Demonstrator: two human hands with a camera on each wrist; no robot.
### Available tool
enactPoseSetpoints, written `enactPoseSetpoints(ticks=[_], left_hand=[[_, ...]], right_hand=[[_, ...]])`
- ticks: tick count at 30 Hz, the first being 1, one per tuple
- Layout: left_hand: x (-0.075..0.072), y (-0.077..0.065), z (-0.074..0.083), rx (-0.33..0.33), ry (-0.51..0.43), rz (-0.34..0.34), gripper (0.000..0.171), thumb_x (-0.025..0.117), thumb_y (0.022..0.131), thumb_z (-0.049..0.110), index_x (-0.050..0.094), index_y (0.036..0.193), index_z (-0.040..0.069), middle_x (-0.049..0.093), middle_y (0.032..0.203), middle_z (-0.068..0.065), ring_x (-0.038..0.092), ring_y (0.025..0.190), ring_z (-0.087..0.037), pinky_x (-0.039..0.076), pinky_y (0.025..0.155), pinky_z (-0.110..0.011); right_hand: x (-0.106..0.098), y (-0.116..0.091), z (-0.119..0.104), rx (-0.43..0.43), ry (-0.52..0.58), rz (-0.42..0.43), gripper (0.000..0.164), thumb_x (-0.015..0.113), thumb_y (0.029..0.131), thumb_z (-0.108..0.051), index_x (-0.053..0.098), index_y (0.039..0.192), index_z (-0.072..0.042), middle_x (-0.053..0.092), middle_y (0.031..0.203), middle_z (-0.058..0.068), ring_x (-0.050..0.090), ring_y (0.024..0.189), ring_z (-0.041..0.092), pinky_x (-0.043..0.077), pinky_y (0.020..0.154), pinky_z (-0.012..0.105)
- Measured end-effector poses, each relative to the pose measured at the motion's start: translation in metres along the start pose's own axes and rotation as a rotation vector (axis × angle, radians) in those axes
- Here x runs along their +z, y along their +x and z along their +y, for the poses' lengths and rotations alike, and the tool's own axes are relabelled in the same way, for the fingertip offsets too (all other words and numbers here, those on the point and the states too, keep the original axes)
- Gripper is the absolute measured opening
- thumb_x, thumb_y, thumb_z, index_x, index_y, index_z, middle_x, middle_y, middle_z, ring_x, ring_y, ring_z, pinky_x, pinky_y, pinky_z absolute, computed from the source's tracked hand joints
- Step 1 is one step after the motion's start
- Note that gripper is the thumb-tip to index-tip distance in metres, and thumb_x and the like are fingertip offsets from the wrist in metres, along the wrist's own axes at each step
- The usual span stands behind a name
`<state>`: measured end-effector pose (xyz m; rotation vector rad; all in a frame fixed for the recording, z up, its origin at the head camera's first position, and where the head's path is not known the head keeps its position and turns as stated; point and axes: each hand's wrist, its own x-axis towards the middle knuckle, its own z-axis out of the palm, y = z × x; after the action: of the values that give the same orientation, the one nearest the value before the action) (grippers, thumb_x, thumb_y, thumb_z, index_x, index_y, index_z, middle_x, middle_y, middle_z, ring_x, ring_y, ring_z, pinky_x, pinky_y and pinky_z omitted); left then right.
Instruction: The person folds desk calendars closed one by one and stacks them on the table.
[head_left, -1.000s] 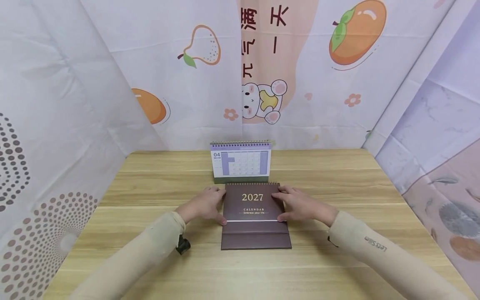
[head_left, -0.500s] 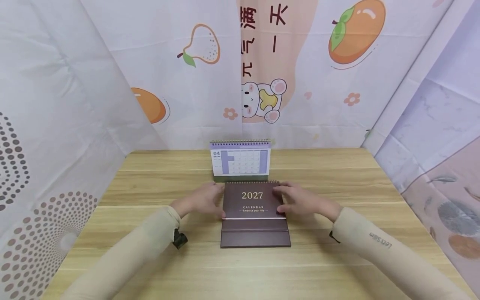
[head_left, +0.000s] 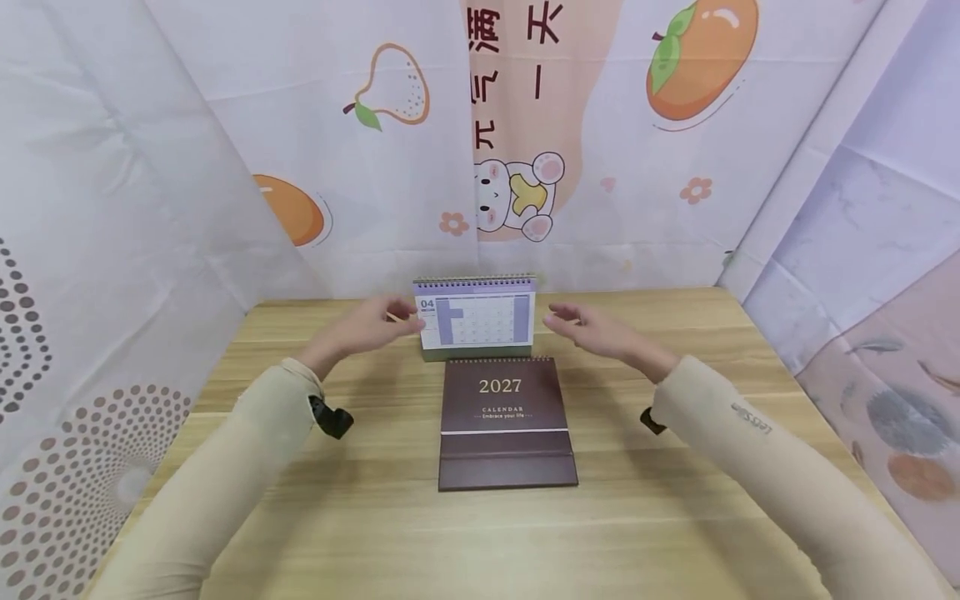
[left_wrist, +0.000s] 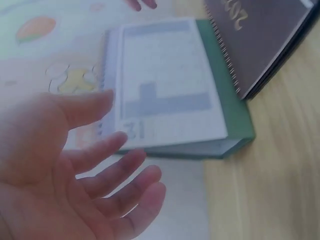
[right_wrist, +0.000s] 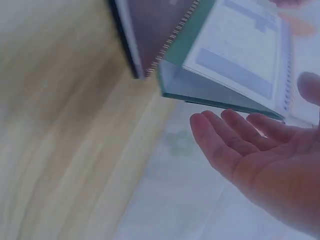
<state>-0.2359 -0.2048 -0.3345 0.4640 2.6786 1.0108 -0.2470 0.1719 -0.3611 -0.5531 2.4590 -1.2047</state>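
Observation:
A standing desk calendar [head_left: 480,321] with a purple-and-white month page, a spiral top and a green base stands near the back of the table. Just in front of it a dark brown desk calendar [head_left: 501,408] marked 2027 lies with its lower flap toward me. My left hand [head_left: 367,325] is at the left edge of the purple calendar, fingers spread and relaxed; the left wrist view shows nothing in the palm [left_wrist: 75,175]. Off the calendar's right edge hovers my right hand [head_left: 596,329], fingers loosely extended, holding nothing, a small gap from the side in the right wrist view.
The wooden table [head_left: 480,542] ends at a printed cloth [head_left: 600,225] hanging behind it. More cloth hangs at the left and right sides. A black wrist camera [head_left: 330,417] sits below my left cuff.
Both hands have left the sides of the brown calendar and moved farther back, to either side of the purple calendar. The brown calendar stays in front of the other one.

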Motion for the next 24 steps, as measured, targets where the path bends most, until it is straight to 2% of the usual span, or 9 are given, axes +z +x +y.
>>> enactPoseSetpoints(ticks=[2,5,10,15,20,24], left_hand=[[-0.009,0.004,-0.001,-0.062,-0.052,0.018,0.047,0.060,0.103,0.031,0.054,0.132,-0.005,0.058,0.128,-0.023,0.055,0.118,-0.037,0.049,0.097,-0.050],[-0.019,0.009,-0.002,-0.161,-0.108,0.027,0.052,0.054,0.105,0.037,0.048,0.137,-0.004,0.053,0.133,-0.023,0.051,0.121,-0.038,0.048,0.098,-0.051],[-0.026,0.019,-0.001,-0.277,-0.184,-0.018,0.074,0.043,0.105,0.055,0.034,0.151,-0.003,0.045,0.144,-0.025,0.046,0.130,-0.042,0.046,0.104,-0.053],[-0.025,0.026,-0.001,-0.344,-0.240,-0.091,0.090,0.029,0.102,0.068,0.022,0.157,-0.004,0.038,0.153,-0.027,0.041,0.138,-0.044,0.041,0.109,-0.054],[-0.022,0.034,-0.002,-0.377,-0.265,-0.125,0.105,0.021,0.095,0.080,0.023,0.156,-0.006,0.034,0.156,-0.027,0.041,0.138,-0.044,0.039,0.109,-0.055],[-0.020,0.037,-0.004,-0.390,-0.272,-0.148,0.108,0.019,0.093,0.082,0.025,0.156,-0.006,0.034,0.156,-0.027,0.040,0.139,-0.044,0.040,0.109,-0.054]], right_hand=[[-0.005,0.008,-0.007,0.031,0.056,0.005,0.067,0.044,0.109,-0.042,0.032,0.154,0.006,0.041,0.152,0.028,0.046,0.134,0.047,0.044,0.105,0.055],[-0.010,0.020,-0.015,0.064,0.133,0.007,0.067,0.042,0.109,-0.043,0.032,0.154,0.006,0.038,0.155,0.027,0.043,0.136,0.048,0.043,0.106,0.056],[-0.014,0.034,-0.026,0.162,0.133,0.016,0.080,0.041,0.105,-0.059,0.032,0.155,0.003,0.037,0.156,0.026,0.045,0.137,0.046,0.044,0.106,0.054],[-0.016,0.044,-0.030,0.230,0.166,0.011,0.089,0.037,0.099,-0.070,0.033,0.155,0.000,0.036,0.155,0.027,0.045,0.136,0.045,0.043,0.106,0.055],[-0.016,0.050,-0.035,0.260,0.206,-0.005,0.091,0.036,0.094,-0.078,0.043,0.147,-0.004,0.041,0.152,0.024,0.049,0.131,0.045,0.045,0.104,0.056],[-0.013,0.053,-0.036,0.300,0.213,0.003,0.093,0.037,0.092,-0.081,0.045,0.146,-0.005,0.043,0.148,0.023,0.052,0.127,0.045,0.046,0.102,0.055]])
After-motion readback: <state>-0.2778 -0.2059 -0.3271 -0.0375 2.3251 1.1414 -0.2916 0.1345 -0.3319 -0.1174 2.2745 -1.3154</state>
